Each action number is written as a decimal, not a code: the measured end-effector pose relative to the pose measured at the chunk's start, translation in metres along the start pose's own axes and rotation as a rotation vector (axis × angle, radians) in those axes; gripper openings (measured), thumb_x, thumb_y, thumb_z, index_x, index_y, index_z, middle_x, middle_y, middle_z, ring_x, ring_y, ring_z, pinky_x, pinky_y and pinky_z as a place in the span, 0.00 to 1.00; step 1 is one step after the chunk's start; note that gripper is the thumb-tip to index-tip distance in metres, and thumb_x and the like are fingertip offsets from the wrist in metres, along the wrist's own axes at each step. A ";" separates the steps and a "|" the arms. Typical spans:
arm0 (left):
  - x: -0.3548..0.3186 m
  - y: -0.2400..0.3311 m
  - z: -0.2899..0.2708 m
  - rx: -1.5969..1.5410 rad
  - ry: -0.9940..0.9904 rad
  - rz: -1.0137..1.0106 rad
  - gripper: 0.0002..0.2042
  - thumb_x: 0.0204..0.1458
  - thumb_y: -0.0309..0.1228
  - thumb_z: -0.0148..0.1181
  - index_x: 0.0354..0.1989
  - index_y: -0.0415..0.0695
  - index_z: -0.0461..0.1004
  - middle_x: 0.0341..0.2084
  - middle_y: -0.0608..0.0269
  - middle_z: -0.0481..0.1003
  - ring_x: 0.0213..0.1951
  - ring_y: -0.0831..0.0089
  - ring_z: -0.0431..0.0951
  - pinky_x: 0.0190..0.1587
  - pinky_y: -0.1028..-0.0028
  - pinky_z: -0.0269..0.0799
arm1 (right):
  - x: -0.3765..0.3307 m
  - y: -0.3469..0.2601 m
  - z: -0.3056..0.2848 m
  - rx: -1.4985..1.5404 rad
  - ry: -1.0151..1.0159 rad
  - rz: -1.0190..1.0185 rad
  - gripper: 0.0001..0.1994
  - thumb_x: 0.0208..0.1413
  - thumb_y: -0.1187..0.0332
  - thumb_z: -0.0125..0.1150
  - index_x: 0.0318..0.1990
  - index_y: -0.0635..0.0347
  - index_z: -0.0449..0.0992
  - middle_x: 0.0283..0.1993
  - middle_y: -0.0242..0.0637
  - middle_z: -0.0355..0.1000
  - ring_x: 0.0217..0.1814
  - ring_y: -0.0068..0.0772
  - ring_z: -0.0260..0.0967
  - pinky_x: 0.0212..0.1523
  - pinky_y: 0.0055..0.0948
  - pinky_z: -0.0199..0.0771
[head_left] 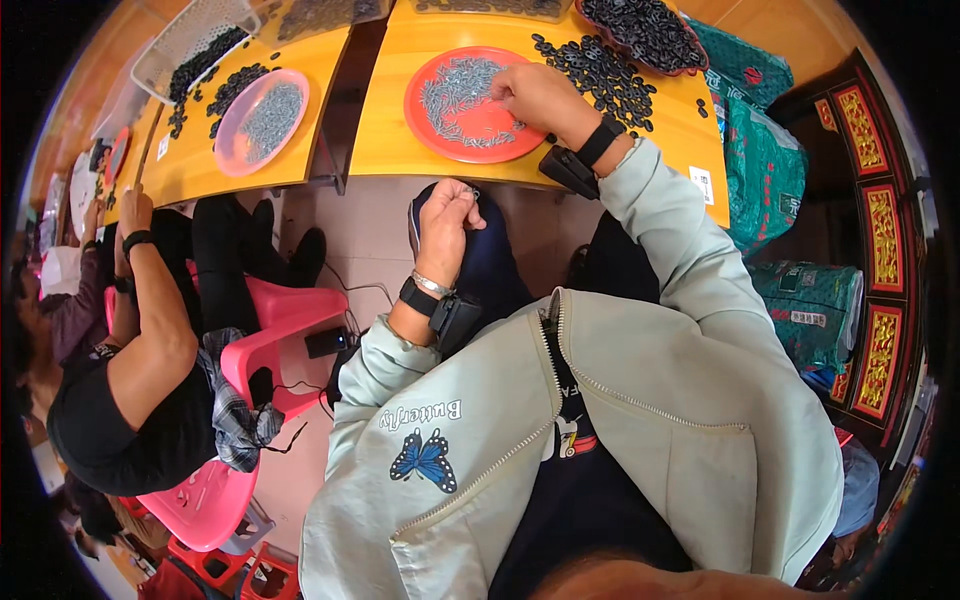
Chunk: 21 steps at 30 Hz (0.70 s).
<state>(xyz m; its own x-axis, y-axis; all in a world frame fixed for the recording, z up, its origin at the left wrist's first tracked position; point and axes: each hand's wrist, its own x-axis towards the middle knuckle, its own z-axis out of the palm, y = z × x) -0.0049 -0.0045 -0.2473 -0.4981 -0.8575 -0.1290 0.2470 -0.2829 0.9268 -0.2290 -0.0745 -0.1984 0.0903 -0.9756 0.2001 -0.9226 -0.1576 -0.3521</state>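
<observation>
On the yellow table, a round red plate (470, 153) carries a loose heap of small grey metal pieces (455, 88), thin like screws or pins. My right hand (548, 100) reaches over the plate's right side, fingertips drawn together among the pieces; what they pinch, if anything, is too small to see. Below the table edge, above my lap, my left hand (447, 220) is closed with thumb and fingers together. A tiny shiny bit shows at its fingertips, but its kind cannot be made out. Small black oval pieces (610, 88) lie scattered just beyond my right hand.
A bowl (648, 30) heaped with black pieces stands at the back right. Green sacks (760, 170) are beside the table's right end. On the left, a person in black sits on a pink chair (285, 320) by another table with a pink plate (290, 80) and white basket (180, 50).
</observation>
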 end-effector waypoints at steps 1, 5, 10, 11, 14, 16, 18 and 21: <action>-0.001 0.000 0.000 0.001 0.000 -0.002 0.04 0.55 0.26 0.44 0.30 0.41 0.65 0.18 0.66 0.66 0.22 0.78 0.66 0.29 0.79 0.67 | 0.000 -0.003 -0.001 -0.001 0.008 -0.002 0.05 0.44 0.69 0.56 0.29 0.57 0.76 0.24 0.40 0.73 0.29 0.42 0.72 0.31 0.38 0.70; -0.002 0.000 0.000 0.013 0.015 -0.010 0.04 0.54 0.25 0.45 0.30 0.41 0.65 0.18 0.66 0.66 0.22 0.77 0.67 0.29 0.79 0.66 | 0.002 -0.017 -0.008 -0.027 -0.043 -0.015 0.06 0.44 0.68 0.57 0.29 0.57 0.77 0.26 0.41 0.73 0.31 0.45 0.72 0.33 0.39 0.70; -0.004 0.001 0.002 0.000 0.008 -0.017 0.03 0.53 0.24 0.46 0.30 0.41 0.66 0.18 0.67 0.66 0.22 0.78 0.67 0.29 0.79 0.67 | 0.008 -0.017 0.005 -0.105 -0.094 -0.019 0.07 0.44 0.70 0.54 0.30 0.57 0.77 0.31 0.45 0.74 0.36 0.48 0.72 0.37 0.41 0.70; -0.004 0.003 0.004 -0.006 0.008 -0.014 0.03 0.52 0.24 0.46 0.29 0.41 0.65 0.19 0.68 0.66 0.21 0.79 0.66 0.29 0.79 0.68 | 0.010 -0.016 0.008 -0.128 -0.093 -0.002 0.07 0.44 0.71 0.53 0.29 0.59 0.77 0.31 0.47 0.74 0.36 0.49 0.72 0.37 0.41 0.70; -0.005 0.008 0.008 -0.020 0.007 -0.026 0.02 0.51 0.24 0.47 0.27 0.41 0.65 0.19 0.68 0.65 0.21 0.80 0.65 0.29 0.78 0.68 | 0.009 -0.004 0.022 -0.205 0.033 -0.170 0.06 0.43 0.73 0.52 0.26 0.63 0.75 0.30 0.50 0.73 0.36 0.51 0.72 0.36 0.43 0.70; -0.007 0.009 0.008 -0.031 0.019 -0.040 0.02 0.51 0.24 0.48 0.27 0.41 0.65 0.19 0.68 0.65 0.21 0.80 0.65 0.28 0.78 0.68 | 0.010 -0.009 0.023 -0.201 0.016 -0.175 0.06 0.43 0.73 0.52 0.26 0.64 0.75 0.30 0.51 0.73 0.36 0.51 0.71 0.36 0.43 0.70; -0.005 0.010 0.009 -0.064 0.018 -0.050 0.02 0.51 0.24 0.48 0.27 0.41 0.65 0.19 0.68 0.65 0.21 0.80 0.66 0.28 0.79 0.68 | 0.008 -0.011 0.020 -0.198 0.002 -0.174 0.06 0.43 0.74 0.52 0.26 0.66 0.74 0.30 0.51 0.73 0.36 0.52 0.71 0.36 0.43 0.70; -0.001 0.017 0.012 -0.092 -0.013 -0.006 0.02 0.51 0.24 0.48 0.28 0.41 0.65 0.19 0.67 0.66 0.22 0.79 0.67 0.29 0.79 0.67 | 0.002 -0.010 0.006 -0.084 0.080 -0.120 0.07 0.43 0.72 0.54 0.30 0.66 0.74 0.29 0.51 0.72 0.33 0.50 0.72 0.35 0.40 0.71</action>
<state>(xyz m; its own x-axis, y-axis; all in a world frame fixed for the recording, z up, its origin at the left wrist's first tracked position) -0.0103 -0.0028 -0.2271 -0.5106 -0.8500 -0.1294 0.3190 -0.3271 0.8895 -0.2171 -0.0757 -0.2001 0.1743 -0.9347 0.3096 -0.9355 -0.2554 -0.2443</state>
